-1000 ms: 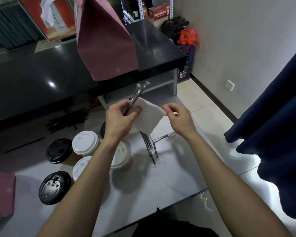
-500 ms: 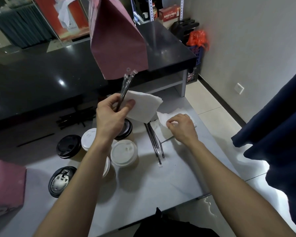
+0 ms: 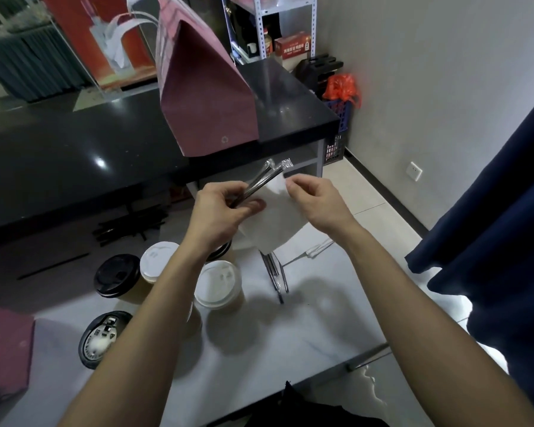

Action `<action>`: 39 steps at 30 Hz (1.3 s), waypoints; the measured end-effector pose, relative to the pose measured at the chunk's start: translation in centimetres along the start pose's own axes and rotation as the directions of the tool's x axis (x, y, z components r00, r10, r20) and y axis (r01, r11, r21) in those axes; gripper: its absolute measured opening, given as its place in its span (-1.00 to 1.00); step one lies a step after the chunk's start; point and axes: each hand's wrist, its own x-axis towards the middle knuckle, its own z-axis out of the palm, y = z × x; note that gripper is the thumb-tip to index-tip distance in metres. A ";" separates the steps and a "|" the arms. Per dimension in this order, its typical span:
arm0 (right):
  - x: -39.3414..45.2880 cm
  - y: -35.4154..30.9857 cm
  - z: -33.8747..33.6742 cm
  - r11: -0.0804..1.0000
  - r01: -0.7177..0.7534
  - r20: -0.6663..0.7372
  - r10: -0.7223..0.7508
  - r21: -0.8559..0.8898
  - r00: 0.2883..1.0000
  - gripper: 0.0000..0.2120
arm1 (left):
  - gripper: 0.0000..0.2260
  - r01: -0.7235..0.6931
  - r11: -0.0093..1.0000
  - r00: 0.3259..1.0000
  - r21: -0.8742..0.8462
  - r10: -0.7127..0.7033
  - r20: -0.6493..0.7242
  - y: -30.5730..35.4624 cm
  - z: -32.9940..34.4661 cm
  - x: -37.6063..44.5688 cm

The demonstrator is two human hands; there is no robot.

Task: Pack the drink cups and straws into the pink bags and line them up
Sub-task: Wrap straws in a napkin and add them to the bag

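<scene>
Two hands on straws and napkin above the white table

Left hand point(image 3: 221, 211) grips wrapped straws point(image 3: 261, 183) plus a white napkin point(image 3: 275, 220), fingers curled round both. Right hand point(image 3: 316, 204) pinches the napkin's top corner between thumb and finger. Pink bag point(image 3: 204, 97) stands upright on the black counter point(image 3: 74, 155), behind the hands. Lidded cups point(image 3: 218, 285) sit on the white table point(image 3: 290, 340) under the left forearm; more straws point(image 3: 276, 274) lie just right of them

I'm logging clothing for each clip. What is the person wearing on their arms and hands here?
Nothing shows on either: the left hand and right hand are bare, with no gloves, rings or watch visible, and both forearms are bare right to the frame's bottom edge.
</scene>
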 end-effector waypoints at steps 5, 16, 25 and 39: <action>-1.5 -1.0 -0.2 0.999 0.005 0.163 0.000 -0.036 0.987 -0.90 | -0.90 0.039 0.999 0.996 -0.018 -0.041 -0.078 0.2 0.2 0.1; -1.1 -1.9 1.6 0.965 -0.038 -0.171 -0.008 -0.261 0.985 -0.89 | -0.67 0.281 0.834 0.902 -0.475 -0.398 -0.167 1.7 0.8 0.2; -1.7 -3.9 6.4 0.969 0.105 0.081 -0.088 -0.224 0.993 -0.86 | -0.76 0.161 0.711 0.920 -0.685 -0.360 -0.157 0.1 -1.2 -1.5; -1.2 -11.5 19.0 0.806 0.381 0.372 -0.218 -0.452 0.902 -0.69 | -0.64 0.095 0.876 0.871 -0.474 -0.303 -0.386 -1.6 -16.1 -10.6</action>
